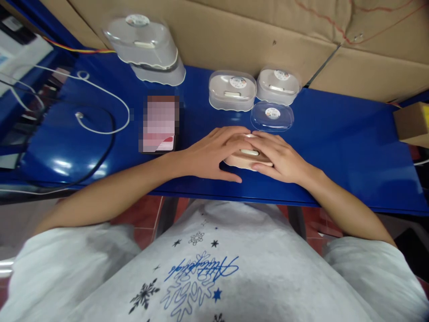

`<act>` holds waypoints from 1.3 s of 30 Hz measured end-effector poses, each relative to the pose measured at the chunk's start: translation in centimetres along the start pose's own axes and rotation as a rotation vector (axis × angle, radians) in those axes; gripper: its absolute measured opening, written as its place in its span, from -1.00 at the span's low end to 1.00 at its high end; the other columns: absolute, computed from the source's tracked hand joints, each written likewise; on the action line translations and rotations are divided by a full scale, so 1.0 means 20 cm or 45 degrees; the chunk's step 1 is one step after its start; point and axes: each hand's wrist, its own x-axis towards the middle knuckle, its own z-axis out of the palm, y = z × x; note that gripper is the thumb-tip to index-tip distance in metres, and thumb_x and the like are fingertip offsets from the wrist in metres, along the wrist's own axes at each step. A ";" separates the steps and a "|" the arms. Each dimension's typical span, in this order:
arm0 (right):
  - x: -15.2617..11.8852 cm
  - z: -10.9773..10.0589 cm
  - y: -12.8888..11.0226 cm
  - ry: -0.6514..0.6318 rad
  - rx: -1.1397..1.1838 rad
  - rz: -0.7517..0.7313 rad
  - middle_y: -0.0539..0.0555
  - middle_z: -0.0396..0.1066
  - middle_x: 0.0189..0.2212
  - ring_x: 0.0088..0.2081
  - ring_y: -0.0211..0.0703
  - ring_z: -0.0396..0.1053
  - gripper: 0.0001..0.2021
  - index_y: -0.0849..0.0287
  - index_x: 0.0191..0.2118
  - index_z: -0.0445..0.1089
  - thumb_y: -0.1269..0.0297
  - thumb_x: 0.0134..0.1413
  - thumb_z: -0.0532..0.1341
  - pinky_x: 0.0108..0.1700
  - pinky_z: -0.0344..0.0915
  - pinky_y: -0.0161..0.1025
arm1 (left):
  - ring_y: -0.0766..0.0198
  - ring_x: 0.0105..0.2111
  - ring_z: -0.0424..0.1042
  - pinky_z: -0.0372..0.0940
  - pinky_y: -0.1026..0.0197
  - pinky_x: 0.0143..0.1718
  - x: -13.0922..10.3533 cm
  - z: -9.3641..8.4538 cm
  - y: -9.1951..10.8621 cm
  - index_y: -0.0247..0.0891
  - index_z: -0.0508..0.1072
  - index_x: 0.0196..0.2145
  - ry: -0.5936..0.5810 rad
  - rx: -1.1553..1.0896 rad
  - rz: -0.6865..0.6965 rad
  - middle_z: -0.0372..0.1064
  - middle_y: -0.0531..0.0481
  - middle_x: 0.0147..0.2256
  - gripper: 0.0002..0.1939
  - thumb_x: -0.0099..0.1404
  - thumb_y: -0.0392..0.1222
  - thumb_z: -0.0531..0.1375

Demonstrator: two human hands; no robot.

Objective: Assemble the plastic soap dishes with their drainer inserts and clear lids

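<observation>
A small beige oval plastic box (250, 153) with a white oblong piece on its top rests near the front edge of the blue table. My right hand (283, 156) grips its right side, thumb on the near side and fingers across the top. My left hand (217, 150) reaches over its left part with fingers stretched out and thumb spread away from the box; the fingertips meet those of my right hand. Both hands hide much of the box. Just behind them lies a clear plastic lid (272, 116) with a round sticker.
Two oval boxes under clear lids, a left one (232, 100) and a right one (278, 89), stand behind. Stacked larger containers (147, 49) are at back left, a partly blurred phone-like screen (161, 125) and white cable (110, 91) left. Cardboard (234, 36) lines the blue table's (351, 147) back.
</observation>
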 end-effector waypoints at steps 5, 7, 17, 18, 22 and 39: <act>0.01 0.02 0.01 0.007 -0.016 -0.019 0.24 0.40 0.47 0.52 0.32 0.30 -0.29 0.05 0.55 0.25 -0.25 0.53 0.12 0.49 0.30 0.35 | -0.18 0.49 0.26 0.27 -0.35 0.45 0.00 0.02 -0.01 -0.12 0.34 0.44 0.029 -0.053 -0.058 0.20 -0.41 0.47 -0.35 0.54 0.14 0.32; 0.01 0.02 0.01 0.015 -0.019 -0.020 0.27 0.41 0.47 0.51 0.35 0.31 -0.29 0.08 0.56 0.25 -0.22 0.53 0.14 0.48 0.30 0.39 | -0.15 0.51 0.21 0.27 -0.34 0.47 0.01 0.02 -0.01 -0.09 0.32 0.45 0.023 -0.090 -0.094 0.16 -0.38 0.49 -0.34 0.53 0.11 0.34; 0.02 0.01 0.01 0.164 0.022 0.075 0.25 0.54 0.35 0.38 0.25 0.49 -0.43 0.06 0.34 0.51 -0.17 0.57 0.05 0.43 0.41 0.28 | -0.25 0.57 0.10 0.23 -0.40 0.49 0.00 0.02 -0.02 0.00 0.15 0.56 0.063 -0.003 -0.040 -0.02 -0.37 0.58 -0.02 0.33 -0.07 0.50; 0.02 0.01 0.02 0.180 0.027 0.080 0.26 0.55 0.33 0.37 0.23 0.50 -0.46 0.07 0.32 0.53 -0.13 0.58 0.05 0.42 0.42 0.27 | -0.26 0.59 0.07 0.21 -0.41 0.49 -0.01 0.01 -0.01 0.01 0.15 0.56 0.074 0.029 -0.031 -0.06 -0.36 0.60 -0.02 0.34 -0.07 0.50; 0.03 -0.02 0.03 0.205 0.042 0.116 0.22 0.61 0.26 0.36 0.22 0.51 -0.51 0.05 0.30 0.54 -0.07 0.59 0.05 0.41 0.41 0.28 | -0.32 0.57 0.10 0.08 -0.52 0.50 -0.01 -0.01 0.02 0.12 0.41 0.42 0.016 0.184 -0.039 -0.03 -0.16 0.62 -0.31 0.40 -0.07 0.44; 0.02 -0.02 0.08 0.036 -0.173 0.206 0.24 0.51 0.38 0.43 0.33 0.40 -0.55 -0.02 0.31 0.49 -0.10 0.54 0.16 0.46 0.10 0.39 | -0.09 0.31 0.47 0.33 -0.17 0.36 0.00 -0.03 0.17 -0.12 0.69 -0.27 -0.339 -0.064 0.240 0.55 -0.19 0.24 -0.89 0.42 -0.09 0.43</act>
